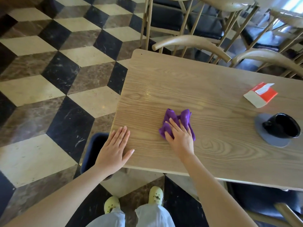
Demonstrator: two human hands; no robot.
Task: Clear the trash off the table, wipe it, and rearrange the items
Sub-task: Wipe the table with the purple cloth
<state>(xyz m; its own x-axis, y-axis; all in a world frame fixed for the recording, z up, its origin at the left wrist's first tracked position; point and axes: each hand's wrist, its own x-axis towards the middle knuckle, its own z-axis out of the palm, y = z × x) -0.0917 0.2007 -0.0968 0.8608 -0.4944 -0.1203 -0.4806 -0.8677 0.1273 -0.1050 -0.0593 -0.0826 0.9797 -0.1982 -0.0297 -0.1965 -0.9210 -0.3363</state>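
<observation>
A crumpled purple cloth lies on the light wooden table. My right hand presses flat on the cloth's near part, fingers spread over it. My left hand rests palm down on the table's near left corner, holding nothing. At the right of the table stand a red and white tissue pack with a tissue sticking out, and a black cup on a grey coaster.
A dark blue bin stands on the floor under the table's left corner, partly hidden by my left arm. Wooden chairs line the far side of the table. A dark chair seat sits at the near right. The floor is patterned tile.
</observation>
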